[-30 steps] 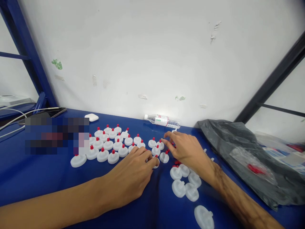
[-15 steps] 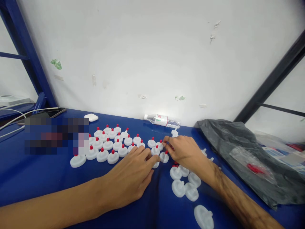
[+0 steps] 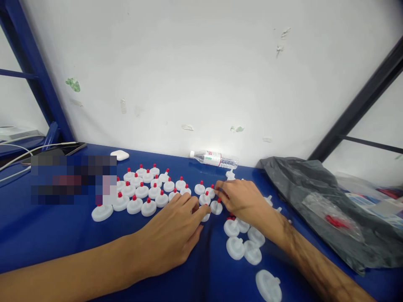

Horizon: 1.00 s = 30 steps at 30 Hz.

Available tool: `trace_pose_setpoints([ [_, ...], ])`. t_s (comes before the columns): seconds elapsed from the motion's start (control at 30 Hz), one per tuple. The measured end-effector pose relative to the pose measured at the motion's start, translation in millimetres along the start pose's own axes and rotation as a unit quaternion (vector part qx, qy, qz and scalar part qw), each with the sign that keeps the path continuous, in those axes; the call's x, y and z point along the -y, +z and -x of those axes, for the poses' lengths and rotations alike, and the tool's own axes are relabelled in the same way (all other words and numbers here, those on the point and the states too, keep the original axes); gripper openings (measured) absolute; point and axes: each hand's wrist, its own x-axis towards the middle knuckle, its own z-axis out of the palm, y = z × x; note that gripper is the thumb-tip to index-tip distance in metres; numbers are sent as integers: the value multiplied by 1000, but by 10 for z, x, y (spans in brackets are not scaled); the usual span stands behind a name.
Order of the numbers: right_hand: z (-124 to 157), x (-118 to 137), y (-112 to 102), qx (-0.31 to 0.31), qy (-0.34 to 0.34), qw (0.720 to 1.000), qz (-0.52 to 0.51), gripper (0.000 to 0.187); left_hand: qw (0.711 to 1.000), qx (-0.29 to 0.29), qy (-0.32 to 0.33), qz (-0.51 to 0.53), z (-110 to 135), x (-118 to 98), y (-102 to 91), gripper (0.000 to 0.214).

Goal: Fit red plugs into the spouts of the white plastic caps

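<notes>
Many round white plastic nozzle lids with red tips [image 3: 148, 207] stand upright across the blue table, left of and between my hands. My left hand [image 3: 176, 226] reaches in from the left with its fingers curled around a red-tipped nozzle lid [image 3: 206, 217], partly hidden by the index finger. Just to the right, my right hand [image 3: 242, 197] has thumb and index finger drawn together beside the red tips of two lids; what lies between the fingertips is hidden. Below my right wrist lie several nozzle lids without red tips [image 3: 235, 248], and a few loose red caps [image 3: 231, 217] peek out there.
A clear plastic bottle [image 3: 214, 158] lies on its side against the wall. At right is a dark grey plastic bag [image 3: 292, 184], with a clear bag of red pieces [image 3: 336, 220] on it. A white case [image 3: 120, 155], a phone and cables sit at the left.
Both hands keep nearly the same pose and place. The whole view has shifted very slightly; no lid has visibly moved.
</notes>
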Motion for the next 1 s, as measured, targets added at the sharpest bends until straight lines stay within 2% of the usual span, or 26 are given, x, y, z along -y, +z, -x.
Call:
trace_pose_setpoints([
  [0.17,1,-7,12,-4,-11,1000,-1,30,1000,-13,-2,13,12,-8,-2,20],
  [0.33,5,-6,21,-5,-17,1000,4,31,1000,-10,1,8,9,-16,-23,29],
  [0.57,-6,-4,60,-2,-24,1000,12,28,998,-33,16,-46,3,47,100,29],
  [1.0,-2,-10,75,-3,-26,1000,12,27,999,-5,13,-47,0,31,64,23],
])
